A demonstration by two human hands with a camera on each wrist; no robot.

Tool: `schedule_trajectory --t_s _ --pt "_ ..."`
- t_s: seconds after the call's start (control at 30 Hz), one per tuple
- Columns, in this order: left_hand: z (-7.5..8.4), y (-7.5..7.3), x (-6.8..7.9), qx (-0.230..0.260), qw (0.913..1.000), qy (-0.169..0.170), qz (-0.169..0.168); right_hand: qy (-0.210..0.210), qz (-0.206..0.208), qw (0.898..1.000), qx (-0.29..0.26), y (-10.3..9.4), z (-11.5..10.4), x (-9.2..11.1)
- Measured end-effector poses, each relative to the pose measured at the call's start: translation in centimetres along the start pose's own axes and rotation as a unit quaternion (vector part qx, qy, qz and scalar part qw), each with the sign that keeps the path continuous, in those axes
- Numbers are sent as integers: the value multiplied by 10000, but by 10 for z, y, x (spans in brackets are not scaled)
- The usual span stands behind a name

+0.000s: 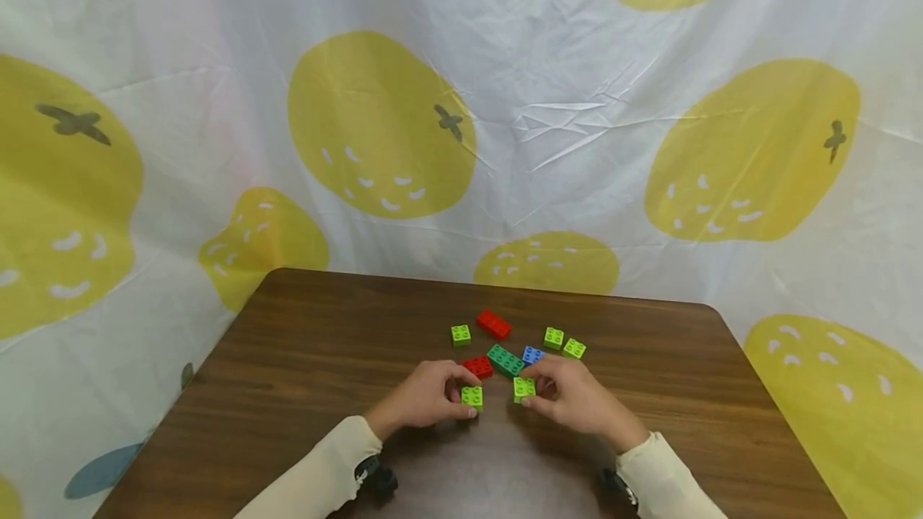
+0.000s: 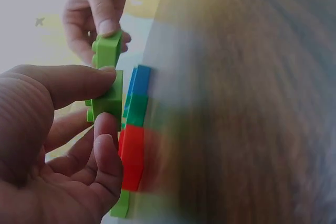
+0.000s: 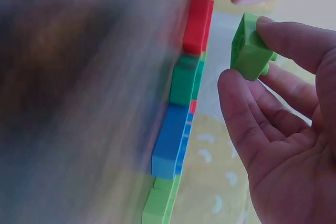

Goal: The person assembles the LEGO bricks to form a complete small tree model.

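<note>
My left hand (image 1: 430, 395) pinches a lime green toy building brick (image 1: 472, 398) between thumb and fingers; its studs point up. A second lime brick (image 1: 524, 389) of the same square shape is pinched by my right hand (image 1: 572, 396), a short gap to the right of the first. In the right wrist view the underside of that lime brick (image 3: 252, 48) shows, raised off the table. The left wrist view has both held bricks nearly in line. Just beyond the hands lie a red brick (image 1: 477, 367), a dark green brick (image 1: 505, 360) and a blue brick (image 1: 532, 355), partly covered by my right hand.
Farther back on the brown wooden table (image 1: 324, 327) are a long red brick (image 1: 493, 324), a lime brick (image 1: 461, 335) to its left, and two lime bricks, one (image 1: 554, 337) beside the other (image 1: 574, 348), at the right. A lemon-print curtain (image 1: 534, 102) hangs behind the table's far edge.
</note>
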State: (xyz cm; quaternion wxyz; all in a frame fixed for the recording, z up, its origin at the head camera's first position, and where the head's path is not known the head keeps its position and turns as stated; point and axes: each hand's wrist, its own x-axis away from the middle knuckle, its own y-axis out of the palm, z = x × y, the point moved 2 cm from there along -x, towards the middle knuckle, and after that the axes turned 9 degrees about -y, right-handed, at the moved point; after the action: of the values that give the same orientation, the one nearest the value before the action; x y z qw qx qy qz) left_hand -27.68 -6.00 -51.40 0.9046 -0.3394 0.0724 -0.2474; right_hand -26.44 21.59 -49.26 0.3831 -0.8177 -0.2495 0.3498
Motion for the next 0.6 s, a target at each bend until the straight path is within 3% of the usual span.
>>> schedule_trajectory --t_s 0.3,0.6 --pt "1 17 -5 130 9999 -41 -76 -163 76 9998 -55 9 -9 -3" --pt "3 28 -11 129 9995 -148 -231 13 -218 9992 -329 20 -18 -7"
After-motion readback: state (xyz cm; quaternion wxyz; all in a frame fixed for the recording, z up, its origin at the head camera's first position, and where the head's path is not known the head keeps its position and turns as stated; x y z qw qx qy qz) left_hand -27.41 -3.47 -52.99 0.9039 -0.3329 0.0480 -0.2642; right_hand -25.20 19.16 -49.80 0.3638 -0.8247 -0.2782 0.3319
